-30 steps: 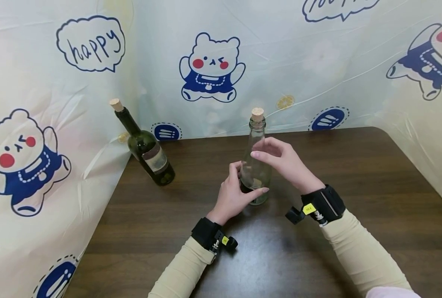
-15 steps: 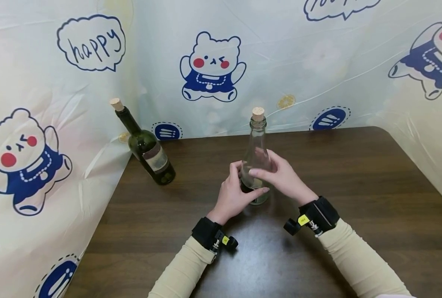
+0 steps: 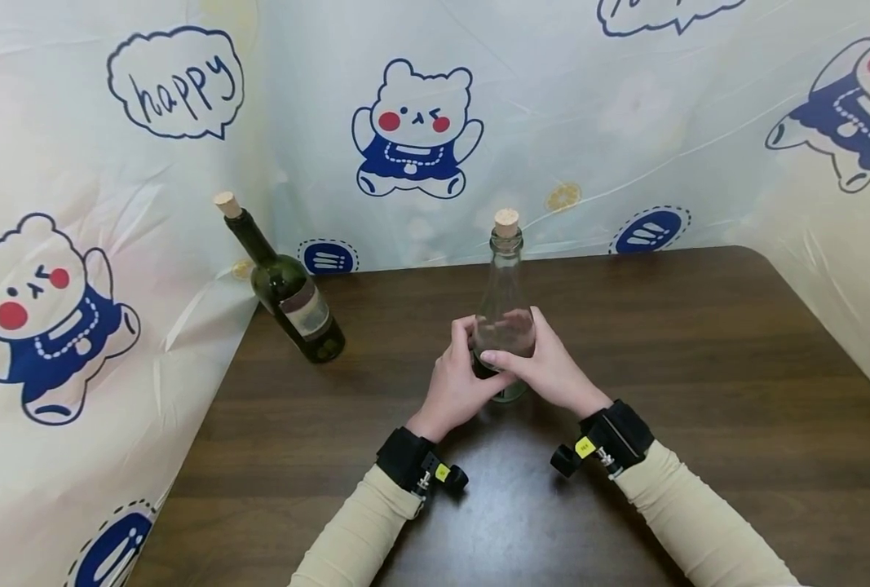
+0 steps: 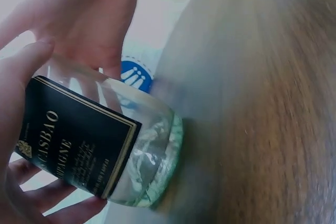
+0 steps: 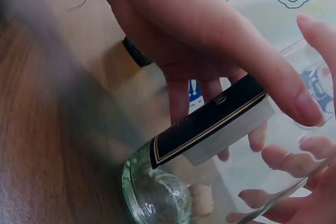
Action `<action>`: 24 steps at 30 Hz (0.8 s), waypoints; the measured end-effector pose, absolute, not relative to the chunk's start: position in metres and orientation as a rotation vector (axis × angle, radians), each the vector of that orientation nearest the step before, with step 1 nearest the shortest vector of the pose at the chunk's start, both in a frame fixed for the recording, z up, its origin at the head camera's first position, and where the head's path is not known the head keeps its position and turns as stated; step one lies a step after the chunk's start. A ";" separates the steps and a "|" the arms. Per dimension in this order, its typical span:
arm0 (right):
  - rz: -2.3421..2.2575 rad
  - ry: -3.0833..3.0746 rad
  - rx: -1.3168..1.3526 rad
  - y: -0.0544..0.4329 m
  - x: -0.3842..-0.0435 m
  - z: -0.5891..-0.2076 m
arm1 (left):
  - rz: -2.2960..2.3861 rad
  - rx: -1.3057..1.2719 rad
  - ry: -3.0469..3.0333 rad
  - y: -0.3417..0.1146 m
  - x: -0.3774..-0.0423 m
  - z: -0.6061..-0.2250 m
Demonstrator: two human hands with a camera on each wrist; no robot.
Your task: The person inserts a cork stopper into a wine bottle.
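A clear glass bottle [image 3: 503, 285] with a cork stopper [image 3: 506, 222] in its neck stands upright at the middle of the table. My left hand [image 3: 452, 387] grips its lower body, thumb in front and fingers curving behind the black label [image 4: 79, 135]. Just above, my right hand [image 3: 559, 367] curls round the body from the right, its fingers [image 5: 286, 161] showing through the glass. Both thumbs overlap the bottle's front in the head view. Near the base, a pale cork-like piece [image 5: 202, 199] shows through the glass in the right wrist view.
On the left of the brown wooden table [image 3: 699, 367] stands a dark green wine bottle [image 3: 284, 281] with a cork in its neck. A curtain [image 3: 552, 98] printed with bears hangs behind the table's back edge and along its sides.
My right hand has slid down the clear bottle from its upper part to the body, right above my left hand. The left hand keeps its grip and place.
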State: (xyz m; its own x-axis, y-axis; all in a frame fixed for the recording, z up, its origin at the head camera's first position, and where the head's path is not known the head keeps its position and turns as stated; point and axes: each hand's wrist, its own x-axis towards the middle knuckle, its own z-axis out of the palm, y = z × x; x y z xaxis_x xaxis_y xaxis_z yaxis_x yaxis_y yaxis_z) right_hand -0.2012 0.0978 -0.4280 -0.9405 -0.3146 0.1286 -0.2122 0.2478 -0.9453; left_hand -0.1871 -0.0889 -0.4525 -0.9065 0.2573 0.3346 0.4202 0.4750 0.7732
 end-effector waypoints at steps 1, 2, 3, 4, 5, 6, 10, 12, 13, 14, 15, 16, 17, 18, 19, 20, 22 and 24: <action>-1.800 2.414 -0.507 0.098 -0.201 -0.427 | -1.424 -0.593 -2.539 -0.089 -0.187 -0.452; -1.793 2.418 -0.504 0.097 -0.200 -0.427 | -1.445 -0.595 -2.530 -0.090 -0.187 -0.451; -1.784 2.423 -0.505 0.097 -0.199 -0.427 | -1.472 -0.599 -2.515 -0.091 -0.187 -0.451; -1.773 2.432 -0.504 0.096 -0.199 -0.426 | -1.489 -0.593 -2.503 -0.092 -0.187 -0.451; -1.766 2.436 -0.508 0.094 -0.199 -0.426 | -1.496 -0.586 -2.490 -0.094 -0.187 -0.450; -1.760 2.440 -0.514 0.093 -0.198 -0.426 | -1.500 -0.582 -2.477 -0.095 -0.186 -0.450; -1.742 2.441 -0.560 0.086 -0.196 -0.427 | -1.466 -0.544 -2.443 -0.103 -0.182 -0.450; -1.752 2.421 -0.607 0.084 -0.195 -0.427 | -1.447 -0.523 -2.424 -0.110 -0.181 -0.450; -1.766 2.406 -0.628 0.085 -0.195 -0.427 | -1.448 -0.508 -2.413 -0.115 -0.181 -0.449; -1.787 2.392 -0.639 0.085 -0.195 -0.427 | -1.462 -0.494 -2.394 -0.120 -0.181 -0.448; -1.810 2.388 -0.642 0.087 -0.196 -0.427 | -1.491 -0.476 -2.370 -0.126 -0.181 -0.446; -1.831 2.399 -0.640 0.089 -0.197 -0.428 | -1.524 -0.449 -2.344 -0.133 -0.181 -0.445; -1.849 2.421 -0.625 0.093 -0.198 -0.429 | -1.553 -0.417 -2.318 -0.140 -0.180 -0.442; -1.869 2.445 -0.597 0.096 -0.200 -0.431 | -1.577 -0.380 -2.294 -0.148 -0.179 -0.440; -1.895 2.479 -0.558 0.101 -0.201 -0.432 | -1.605 -0.340 -2.267 -0.157 -0.177 -0.438; -1.919 2.516 -0.508 0.106 -0.202 -0.433 | -1.614 -0.299 -2.243 -0.165 -0.174 -0.436; -1.962 2.588 -0.409 0.117 -0.204 -0.435 | -1.598 -0.213 -2.209 -0.182 -0.168 -0.429; -2.025 2.607 -0.302 0.128 -0.206 -0.435 | -1.542 -0.135 -2.181 -0.196 -0.158 -0.420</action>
State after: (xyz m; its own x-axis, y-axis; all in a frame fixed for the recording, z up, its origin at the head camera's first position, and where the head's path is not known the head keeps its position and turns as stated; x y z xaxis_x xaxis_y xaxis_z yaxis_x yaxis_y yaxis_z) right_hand -0.2058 0.1280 -0.4347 -0.9686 -0.0369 0.2458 -0.2473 0.2427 -0.9381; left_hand -0.1583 -0.1963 -0.4199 -0.8881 -0.1814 0.4223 0.3376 0.3660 0.8672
